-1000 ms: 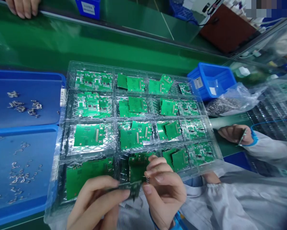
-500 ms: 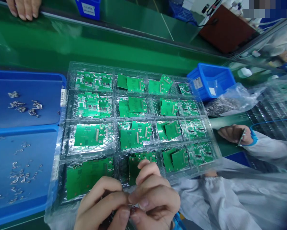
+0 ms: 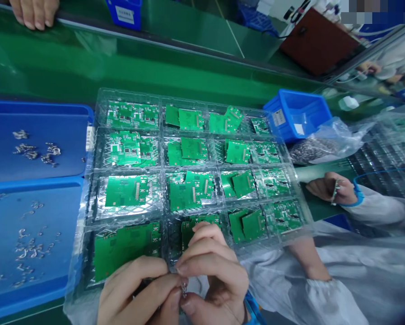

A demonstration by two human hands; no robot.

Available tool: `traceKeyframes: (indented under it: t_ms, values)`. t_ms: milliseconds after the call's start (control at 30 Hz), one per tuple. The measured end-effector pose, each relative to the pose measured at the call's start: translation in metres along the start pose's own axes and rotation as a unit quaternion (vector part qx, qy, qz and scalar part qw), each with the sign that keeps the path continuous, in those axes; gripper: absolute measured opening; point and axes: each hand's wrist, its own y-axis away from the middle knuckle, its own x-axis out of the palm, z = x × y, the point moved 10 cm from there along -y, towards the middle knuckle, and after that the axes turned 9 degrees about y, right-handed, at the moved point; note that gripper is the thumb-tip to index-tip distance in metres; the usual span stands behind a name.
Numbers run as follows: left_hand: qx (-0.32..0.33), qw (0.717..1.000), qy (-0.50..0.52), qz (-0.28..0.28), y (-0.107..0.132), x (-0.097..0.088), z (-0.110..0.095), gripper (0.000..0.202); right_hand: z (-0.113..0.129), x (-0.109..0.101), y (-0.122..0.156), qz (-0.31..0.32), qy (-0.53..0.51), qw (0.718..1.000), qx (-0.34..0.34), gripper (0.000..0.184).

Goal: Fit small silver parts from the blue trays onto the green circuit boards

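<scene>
At the bottom middle, my left hand (image 3: 137, 289) and my right hand (image 3: 216, 275) come together at the fingertips over the near edge of a clear plastic tray. A small shiny metal part (image 3: 183, 289) shows between the thumbs and forefingers of both. Its exact shape is too small to make out. Something dark lies partly hidden behind my left fingers. The compartmented tray (image 3: 161, 151) holds green circuit boards, such as a large board (image 3: 124, 190) on the left and a pair (image 3: 248, 225) beyond my right hand. My right knuckles cover part of one compartment's boards.
On the left, two blue trays (image 3: 36, 180) hold scattered small metal parts (image 3: 28, 246). A blue bin (image 3: 297, 101) and a clear bag of metal pieces (image 3: 314, 149) stand at the right. A co-worker's hand (image 3: 332, 188) holds a small board there. Another person's hand (image 3: 34, 11) rests top left.
My hands have shifted slightly left, and the right thumb and forefinger have parted, showing more of the metal part. The co-worker's forearm at the right shows more.
</scene>
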Motion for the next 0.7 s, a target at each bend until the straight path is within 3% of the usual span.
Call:
traceKeyframes:
  t_ms: [133, 300, 400, 533, 700]
  values:
    - [0.052, 0.998, -0.046, -0.004, -0.003, -0.002, -0.007, 0.010, 0.003, 0.001, -0.005, 0.040, 0.011, 0.999, 0.007, 0.021]
    - [0.023, 0.998, -0.050, -0.038, 0.003, -0.004, -0.005, 0.012, 0.005, -0.003, -0.007, 0.059, 0.037, 0.997, 0.035, 0.018]
    - [-0.052, 0.996, -0.017, -0.067, 0.012, -0.003, 0.007, 0.014, -0.003, -0.017, -0.001, 0.002, 0.033, 0.998, 0.056, 0.014]
    - [-0.157, 0.975, -0.044, -0.153, 0.020, -0.013, 0.020, 0.024, -0.008, -0.037, 0.013, -0.110, 0.057, 0.991, 0.047, 0.015]
    - [-0.170, 0.964, -0.042, -0.198, 0.017, -0.020, 0.015, 0.023, 0.002, -0.024, 0.012, -0.103, 0.096, 0.990, 0.022, 0.014]
